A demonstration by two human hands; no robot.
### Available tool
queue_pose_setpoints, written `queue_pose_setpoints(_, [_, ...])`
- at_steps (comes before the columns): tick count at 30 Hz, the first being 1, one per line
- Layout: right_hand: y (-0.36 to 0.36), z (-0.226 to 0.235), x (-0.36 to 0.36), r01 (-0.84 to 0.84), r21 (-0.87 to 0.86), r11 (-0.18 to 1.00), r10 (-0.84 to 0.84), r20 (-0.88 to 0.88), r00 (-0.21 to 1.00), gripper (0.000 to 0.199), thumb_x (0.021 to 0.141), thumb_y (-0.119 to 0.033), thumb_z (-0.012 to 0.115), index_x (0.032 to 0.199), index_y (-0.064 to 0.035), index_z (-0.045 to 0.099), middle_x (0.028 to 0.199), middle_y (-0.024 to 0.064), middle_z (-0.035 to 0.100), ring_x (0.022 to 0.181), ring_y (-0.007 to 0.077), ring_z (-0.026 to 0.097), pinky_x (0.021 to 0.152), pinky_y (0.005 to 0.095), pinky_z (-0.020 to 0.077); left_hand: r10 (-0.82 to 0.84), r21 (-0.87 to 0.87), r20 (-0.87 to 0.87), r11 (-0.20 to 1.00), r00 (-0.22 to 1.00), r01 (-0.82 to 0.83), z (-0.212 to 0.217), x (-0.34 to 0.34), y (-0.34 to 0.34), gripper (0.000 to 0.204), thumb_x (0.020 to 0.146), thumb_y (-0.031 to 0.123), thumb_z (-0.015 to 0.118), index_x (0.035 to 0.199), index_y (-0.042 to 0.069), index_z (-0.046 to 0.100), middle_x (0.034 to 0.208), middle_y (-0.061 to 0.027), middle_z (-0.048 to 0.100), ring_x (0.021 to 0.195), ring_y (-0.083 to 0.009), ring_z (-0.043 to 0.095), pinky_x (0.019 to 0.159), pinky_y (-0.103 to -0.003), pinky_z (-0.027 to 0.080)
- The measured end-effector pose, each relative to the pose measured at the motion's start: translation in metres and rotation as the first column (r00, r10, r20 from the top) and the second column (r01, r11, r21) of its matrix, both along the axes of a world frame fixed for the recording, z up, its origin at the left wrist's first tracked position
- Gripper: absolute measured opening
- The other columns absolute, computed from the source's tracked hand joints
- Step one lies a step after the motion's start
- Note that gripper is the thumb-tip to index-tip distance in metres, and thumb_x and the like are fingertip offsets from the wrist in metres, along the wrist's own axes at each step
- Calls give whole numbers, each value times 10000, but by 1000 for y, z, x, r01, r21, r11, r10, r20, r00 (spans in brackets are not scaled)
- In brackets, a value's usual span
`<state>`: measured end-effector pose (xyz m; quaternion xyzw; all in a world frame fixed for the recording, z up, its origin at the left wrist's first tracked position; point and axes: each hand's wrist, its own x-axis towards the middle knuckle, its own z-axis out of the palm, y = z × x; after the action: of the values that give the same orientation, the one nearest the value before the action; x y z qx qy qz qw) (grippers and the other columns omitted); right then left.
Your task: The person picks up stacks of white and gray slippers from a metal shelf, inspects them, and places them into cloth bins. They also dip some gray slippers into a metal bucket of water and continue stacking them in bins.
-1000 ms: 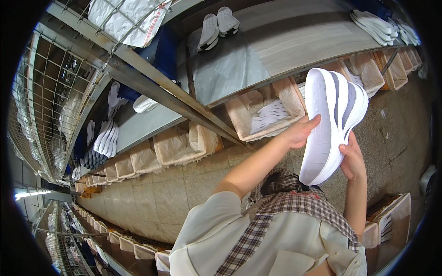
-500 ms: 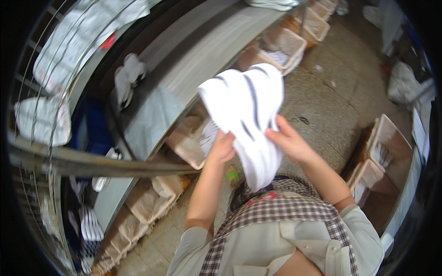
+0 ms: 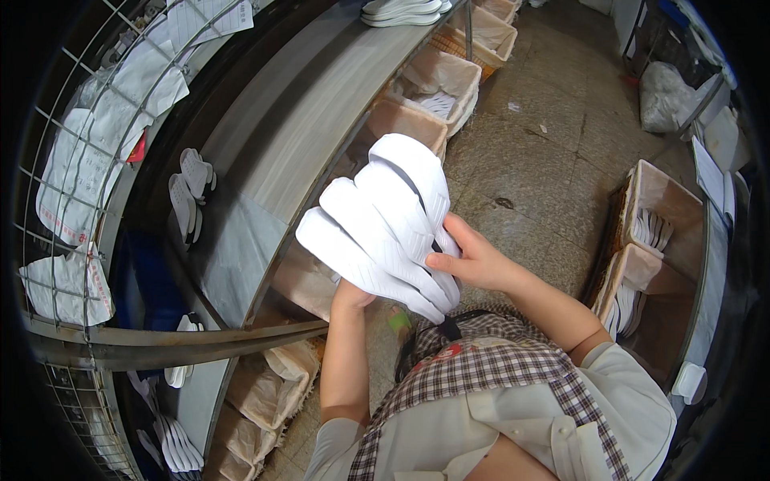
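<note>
A fanned stack of several white shoe soles (image 3: 373, 228) is held in front of my apron, their broad ends up and to the left. My left hand (image 3: 353, 295) supports the stack from beneath; its fingers are hidden behind the lowest sole. At the right edge of the stack, my right hand (image 3: 472, 255) grips the soles, thumb on top and fingers along the side. Dark gaps show between the fanned soles.
A long grey bench (image 3: 277, 152) runs along the left, with more soles (image 3: 401, 11) piled at its far end. Lined baskets (image 3: 437, 76) stand beneath it. On the right are more baskets (image 3: 674, 192) holding soles. A metal bar (image 3: 176, 349) crosses at left, beside a wire rack.
The stack has tilted to the left and its soles are spread more widely. My left hand has moved lower and under them, and my right hand is slightly lower. The view has shifted.
</note>
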<state>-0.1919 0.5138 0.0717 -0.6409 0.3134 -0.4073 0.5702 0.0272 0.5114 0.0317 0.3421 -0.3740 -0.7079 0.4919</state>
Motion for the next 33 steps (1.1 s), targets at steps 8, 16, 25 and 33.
queue_pose_setpoints(8, [-10, -19, -14, -20, -115, 993, 12, -69, 998, 693, 817, -295, 645, 1345, -4, 303, 1337, 173, 315, 1245, 288, 334, 1036, 389, 274, 87, -135, 270, 990, 959, -52, -3, -2, -1, 488, 901, 193, 524, 1314, -12, 366, 1271, -130, 485, 1130, -244, 507, 904, -374, 477])
queue_pose_setpoints(16, [-12, -23, -25, -126, 79, 989, 130, -50, 990, 733, 820, -258, 659, 1371, -26, 235, 1333, 148, 370, 1246, 249, 354, 1027, 376, 305, 50, -183, 354, 983, 934, 17, -5, 5, -1, 655, 800, 219, 676, 1327, -5, 358, 1341, -111, 413, 1214, -227, 402, 999, -361, 342])
queue_pose_setpoints(25, [-8, -26, -26, -220, 228, 948, 184, 171, 968, 699, 831, -141, 641, 1375, -38, 215, 1329, 100, 387, 1229, 189, 373, 1017, 358, 336, 88, -264, 444, 964, 892, 37, 3, 5, 5, 519, 778, 158, 687, 1218, -4, 464, 1203, -92, 520, 1094, -203, 489, 927, -343, 395])
queue_pose_setpoints(33, [-6, -34, -34, -224, 230, 947, 188, 168, 968, 638, 836, -103, 620, 1365, -58, 266, 1310, 62, 409, 1181, 165, 417, 989, 344, 370, 97, -290, 455, 956, 885, 44, 6, 6, 10, 486, 782, 147, 678, 1198, -1, 476, 1174, -91, 534, 1039, -196, 517, 886, -330, 421])
